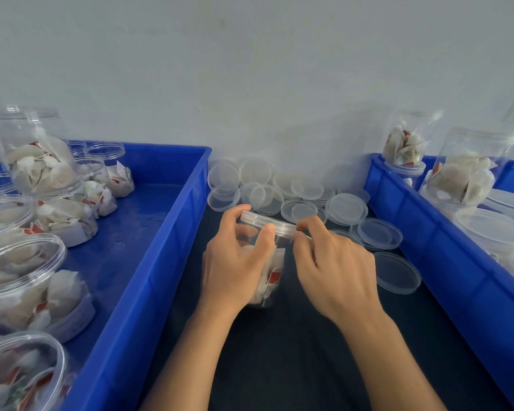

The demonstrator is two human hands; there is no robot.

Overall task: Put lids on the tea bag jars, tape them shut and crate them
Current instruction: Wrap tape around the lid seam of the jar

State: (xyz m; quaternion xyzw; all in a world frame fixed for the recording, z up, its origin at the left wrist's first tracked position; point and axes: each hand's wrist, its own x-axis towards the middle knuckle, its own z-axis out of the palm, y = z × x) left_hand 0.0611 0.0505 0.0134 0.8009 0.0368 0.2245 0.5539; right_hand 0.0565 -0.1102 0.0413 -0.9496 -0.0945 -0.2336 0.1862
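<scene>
A clear tea bag jar (272,277) stands on the dark table between two blue crates, with a clear lid (269,222) on its mouth. My left hand (235,259) wraps around the jar's left side, thumb against the lid's rim. My right hand (333,265) pinches at the lid's right edge with fingertips; whether it holds tape is too small to tell. Behind the jar lies a pile of loose clear lids (279,188).
The left blue crate (149,280) holds several open jars of tea bags (39,161). The right blue crate (445,262) holds lidded jars (469,173), some upside down. Single lids (396,272) lie on the table right of my hands. A pale wall stands behind.
</scene>
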